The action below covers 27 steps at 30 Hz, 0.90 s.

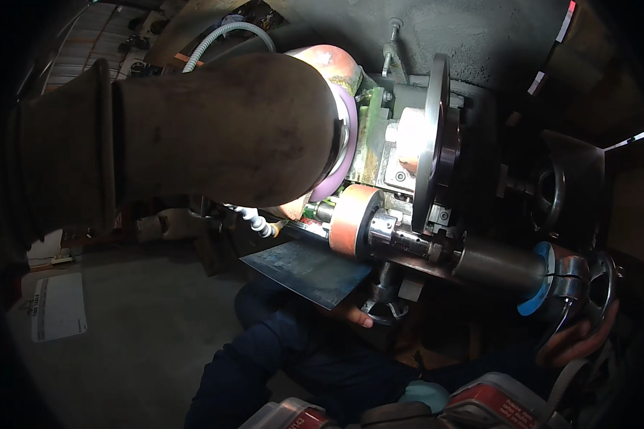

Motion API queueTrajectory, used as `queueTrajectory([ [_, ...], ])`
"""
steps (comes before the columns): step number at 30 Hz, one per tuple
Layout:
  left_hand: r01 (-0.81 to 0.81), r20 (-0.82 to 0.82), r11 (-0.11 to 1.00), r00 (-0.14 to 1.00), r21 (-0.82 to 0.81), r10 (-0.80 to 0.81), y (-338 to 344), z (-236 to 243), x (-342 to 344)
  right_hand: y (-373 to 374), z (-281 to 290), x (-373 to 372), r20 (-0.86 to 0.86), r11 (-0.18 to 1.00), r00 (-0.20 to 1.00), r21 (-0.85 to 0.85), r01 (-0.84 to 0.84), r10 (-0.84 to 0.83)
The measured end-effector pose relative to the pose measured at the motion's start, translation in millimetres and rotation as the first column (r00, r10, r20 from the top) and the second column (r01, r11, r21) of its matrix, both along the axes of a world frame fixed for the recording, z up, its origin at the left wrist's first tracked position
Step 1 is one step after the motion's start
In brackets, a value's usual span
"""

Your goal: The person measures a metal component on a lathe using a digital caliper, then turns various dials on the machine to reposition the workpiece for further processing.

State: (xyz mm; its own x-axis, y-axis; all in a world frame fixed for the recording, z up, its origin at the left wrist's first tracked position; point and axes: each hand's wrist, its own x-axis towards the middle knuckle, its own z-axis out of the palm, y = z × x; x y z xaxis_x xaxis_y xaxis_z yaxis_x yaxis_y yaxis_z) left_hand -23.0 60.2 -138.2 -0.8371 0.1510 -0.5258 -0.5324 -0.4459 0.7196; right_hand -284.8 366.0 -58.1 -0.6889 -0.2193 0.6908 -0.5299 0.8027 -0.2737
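My left hand (352,314) reaches the rim of a small handwheel (386,310) under the machine; its visible fingers are closed at the rim, and a dark sheet-metal plate (308,270) covers most of the hand. At the far right, my right hand (583,339) is curled around the lower rim of a larger metal handwheel (607,275). Between the hands runs a machine spindle (501,266), with a blue ring (534,284) at its right and an orange roller (350,220) at its left. Behind the roller stands a purple grinding wheel (342,161), partly inside its guard.
A big brown duct (222,132) fills the upper left. A large upright metal disc (432,136) stands right of the wheel under bright light. Another handwheel (549,199) sits farther back. Red-labelled boxes (490,400) lie at the lower edge. A jointed coolant hose (254,220) hangs below the duct.
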Motion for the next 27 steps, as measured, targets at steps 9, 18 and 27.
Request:
queueTrajectory([
  [9, 0.013, -0.009, 0.999, 1.0, 0.032, -0.013, -6, -7, -3, 2, -1, -1, 0.112, 0.999, 0.994, -0.032, -0.009, 0.012],
  [18, 0.143, -0.033, 0.979, 0.988, -0.142, -0.149, -41, 8, -4, 5, -6, -3, 0.095, 0.986, 0.989, -0.129, -0.103, 0.116],
  [27, 0.164, -0.143, 0.948, 0.968, -0.273, -0.209, -22, 33, -14, -12, 16, -4, 0.113, 0.941, 0.952, -0.222, -0.254, 0.284],
])
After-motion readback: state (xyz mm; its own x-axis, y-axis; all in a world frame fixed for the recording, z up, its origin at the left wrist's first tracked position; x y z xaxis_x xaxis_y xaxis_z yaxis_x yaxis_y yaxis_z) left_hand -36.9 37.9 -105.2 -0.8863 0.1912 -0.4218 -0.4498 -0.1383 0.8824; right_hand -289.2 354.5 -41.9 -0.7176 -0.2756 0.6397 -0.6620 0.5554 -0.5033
